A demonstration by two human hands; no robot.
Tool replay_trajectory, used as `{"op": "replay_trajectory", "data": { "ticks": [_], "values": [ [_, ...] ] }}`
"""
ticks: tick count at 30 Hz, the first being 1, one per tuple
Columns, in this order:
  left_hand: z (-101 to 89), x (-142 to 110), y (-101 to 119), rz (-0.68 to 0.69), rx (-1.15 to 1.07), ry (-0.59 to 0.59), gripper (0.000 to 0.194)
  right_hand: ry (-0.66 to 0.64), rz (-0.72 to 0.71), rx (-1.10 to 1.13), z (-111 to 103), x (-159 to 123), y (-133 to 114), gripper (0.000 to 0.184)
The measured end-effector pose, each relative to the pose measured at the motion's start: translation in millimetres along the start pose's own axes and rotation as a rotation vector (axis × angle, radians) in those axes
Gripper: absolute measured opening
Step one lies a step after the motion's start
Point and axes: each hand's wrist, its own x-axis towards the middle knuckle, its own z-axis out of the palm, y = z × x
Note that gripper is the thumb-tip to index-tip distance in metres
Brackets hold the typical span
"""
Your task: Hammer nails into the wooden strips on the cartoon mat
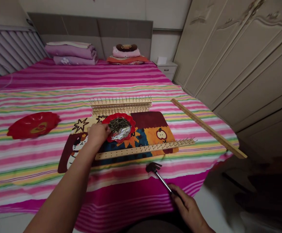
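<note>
My right hand is wrapped round the dark handle of a claw hammer, whose black head hangs over the bed's near edge. My left hand is at the left rim of a scalloped red dish, its fingers closed together. What they pinch, if anything, is hidden. Many loose nails fill the dish. In front of it a wooden strip lies across a patterned mat. Nails stand in the strip's right part; small holes dot its left part.
Behind the dish lie wooden strips bristling with nails. Another strip lies at the right, its end jutting past the bed edge. A red tray rests at the left. Folded bedding is at the headboard; wardrobe doors stand right.
</note>
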Motion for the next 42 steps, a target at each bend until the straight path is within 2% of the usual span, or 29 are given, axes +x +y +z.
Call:
{"op": "replay_trajectory", "data": {
  "ticks": [4,6,7,10,12,17,21,24,27,33,37,42],
  "values": [
    [-5.2,16,-1,0.007,-0.100,0.146,0.035,-0.008,-0.008,-0.011,1,0,2,0.033],
    [-4.0,17,2,-0.017,-0.108,0.159,0.038,-0.011,-0.013,-0.019,2,-2,3,0.033],
    [-2.8,16,3,-0.025,-0.108,0.122,0.037,-0.012,-0.016,-0.024,2,-2,4,0.033],
    [1.3,4,9,-0.014,-0.057,-0.111,0.026,-0.005,-0.028,-0.038,2,-2,4,0.032],
    [3.1,-3,15,-0.002,0.026,-0.225,0.023,-0.002,-0.026,-0.038,2,-1,3,0.032],
    [0.8,-6,25,-0.002,0.126,-0.282,0.026,-0.002,-0.015,-0.024,2,1,1,0.032],
    [-4.5,-8,18,-0.019,0.070,-0.230,0.021,0.007,-0.014,-0.013,3,-1,1,0.032],
    [-4.2,-13,5,-0.006,-0.110,-0.184,0.016,0.014,-0.009,-0.010,2,-1,-1,0.032],
    [2.8,-17,-8,-0.014,-0.428,-0.156,0.016,0.013,-0.002,-0.007,1,1,-5,0.031],
    [13.5,-25,-10,-0.162,-0.990,-0.142,0.023,0.002,0.013,-0.012,1,0,-6,0.033],
    [5.6,-36,0,-0.160,-1.289,-0.195,0.036,-0.007,0.003,-0.013,2,0,-1,0.033],
    [-4.2,-51,12,-0.162,-1.399,-0.354,0.032,-0.003,-0.005,-0.010,1,0,-3,0.031]
  ]
}}
